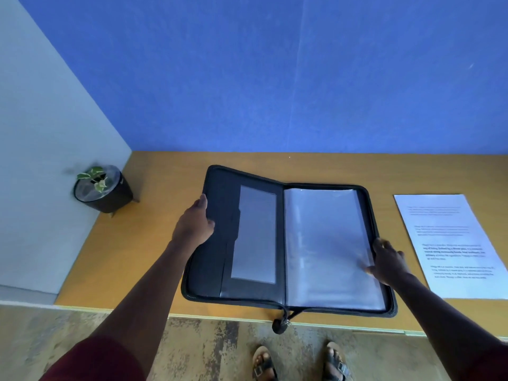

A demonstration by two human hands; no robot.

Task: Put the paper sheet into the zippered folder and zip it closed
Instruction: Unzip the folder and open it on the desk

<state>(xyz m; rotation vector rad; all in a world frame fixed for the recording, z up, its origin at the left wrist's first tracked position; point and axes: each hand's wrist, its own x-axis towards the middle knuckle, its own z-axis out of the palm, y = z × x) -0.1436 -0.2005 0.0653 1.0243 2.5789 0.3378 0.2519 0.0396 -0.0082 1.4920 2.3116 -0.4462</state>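
Step in hand: opening phase, folder being spread out, paper not yet touched. Zippered folder [286,243] lies open on the table [154,215], spine roughly centred, near edge reaching the table's front edge, zipper pull [280,324] dangling off that edge below the spine. Left hand [193,226] holds the folder's left cover at its outer edge: thumb curled onto the inner face, fingers apparently wrapped behind (hidden, so that part is my read). That cover looks lifted slightly at its far corner, not fully flat. Right hand [387,264] sits at the folder's right edge, fingers spread and fairly straight, fingertips resting on the clear plastic sleeves [327,243]; grip there is loose, pressing or steadying rather than pinching, though I cannot tell whether a sleeve edge is caught under a finger. Left cover inside carries a clear pocket window [255,235]. Paper sheet [453,243], printed text face up, lies flat on the table just right of the folder, apart from it, not in either hand. Small potted plant [101,188] stands well left of the folder, off the table's left corner, out of the way. Next move, as I judge it: let the left cover drop flat, free the right hand, reach right for the sheet. A flat sheet on a smooth table is awkward to lift (slide it to the table edge or peel a corner). Then a sleeve mouth must be opened with one hand while the other feeds the sheet in square. Zipping comes last; pull is at the near end, so the folder has to be closed first.
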